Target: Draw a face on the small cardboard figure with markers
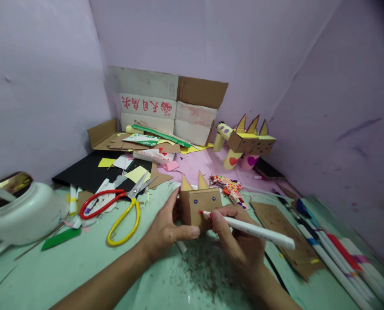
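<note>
Right of the scissors (134, 194), a small brown cardboard box (205, 206) bears two pointed yellowish ears (202, 182), two blue-ringed eyes (196, 201) and a red mark (200, 212). The left hand (166, 230) has its fingers closed around the box's side; the right hand (243, 244) has its fingers gripping a white marker (259, 232), red tip at the mark. The pale green table (91, 269) carries a white pot (38, 211) left of the scissors; lilac walls (243, 51) rise behind them.

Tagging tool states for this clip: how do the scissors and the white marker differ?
The scissors lie unheld, blades apart; the white marker is in the right hand, tip at the cardboard box.
The scissors have one red and one yellow handle; the white marker's barrel is white.
Both show red, the white marker at its tip.
</note>
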Demonstrator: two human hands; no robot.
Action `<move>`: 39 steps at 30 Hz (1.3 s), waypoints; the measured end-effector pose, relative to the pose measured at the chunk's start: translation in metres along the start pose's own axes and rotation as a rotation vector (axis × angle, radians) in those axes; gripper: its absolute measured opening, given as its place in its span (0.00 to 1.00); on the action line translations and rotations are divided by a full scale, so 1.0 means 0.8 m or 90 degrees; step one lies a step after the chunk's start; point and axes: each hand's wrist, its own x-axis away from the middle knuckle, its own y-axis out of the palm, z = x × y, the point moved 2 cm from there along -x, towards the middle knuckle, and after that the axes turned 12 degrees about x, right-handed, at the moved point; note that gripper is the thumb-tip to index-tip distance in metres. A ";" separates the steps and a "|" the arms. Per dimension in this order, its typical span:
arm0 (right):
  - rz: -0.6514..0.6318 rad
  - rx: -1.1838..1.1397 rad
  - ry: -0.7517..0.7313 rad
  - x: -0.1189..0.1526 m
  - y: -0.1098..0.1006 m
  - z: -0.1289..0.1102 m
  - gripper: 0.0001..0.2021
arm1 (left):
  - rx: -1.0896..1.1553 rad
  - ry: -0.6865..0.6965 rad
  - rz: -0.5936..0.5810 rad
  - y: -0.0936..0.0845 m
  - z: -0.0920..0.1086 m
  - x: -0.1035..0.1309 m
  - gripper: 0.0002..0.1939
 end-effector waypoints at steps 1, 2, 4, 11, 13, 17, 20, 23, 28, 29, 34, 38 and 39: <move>-0.002 0.006 -0.001 0.000 0.000 0.000 0.04 | -0.001 0.002 0.001 -0.001 0.000 0.000 0.46; -0.003 0.011 -0.005 0.001 0.000 0.000 0.04 | -0.002 0.003 0.003 -0.001 -0.001 0.000 0.46; -0.006 0.017 -0.015 0.001 0.000 -0.001 0.04 | -0.008 0.003 0.010 -0.002 -0.001 -0.001 0.46; 0.000 0.021 0.009 0.001 0.000 -0.002 0.06 | -0.006 -0.007 0.017 0.000 0.000 -0.002 0.47; -0.003 0.022 0.000 0.001 0.000 -0.002 0.05 | -0.006 -0.007 0.015 0.000 0.001 -0.002 0.47; -0.017 0.022 -0.003 0.000 0.000 -0.001 0.05 | -0.008 -0.003 0.009 -0.001 0.001 -0.002 0.47; -0.014 0.017 -0.009 0.000 -0.001 -0.002 0.05 | -0.013 -0.003 0.012 -0.002 0.000 -0.001 0.48; -0.019 -0.003 -0.001 0.001 -0.002 -0.003 0.04 | -0.011 -0.003 0.011 -0.003 -0.001 0.000 0.47; 0.068 -0.067 0.048 0.000 -0.008 -0.003 0.06 | -0.006 -0.003 -0.001 -0.004 -0.002 -0.001 0.44; 0.076 -0.070 0.049 0.000 -0.008 -0.002 0.06 | -0.006 0.001 -0.003 -0.004 -0.002 -0.001 0.43; 0.029 -0.028 0.016 -0.001 -0.004 -0.002 0.04 | -0.003 -0.008 0.002 -0.002 0.000 -0.002 0.44; -0.009 0.035 -0.053 -0.001 -0.001 -0.003 0.03 | -0.009 -0.021 0.019 -0.001 0.001 -0.002 0.46; -0.009 0.038 -0.061 -0.001 -0.002 -0.003 0.03 | -0.011 -0.019 0.019 -0.001 0.001 -0.002 0.46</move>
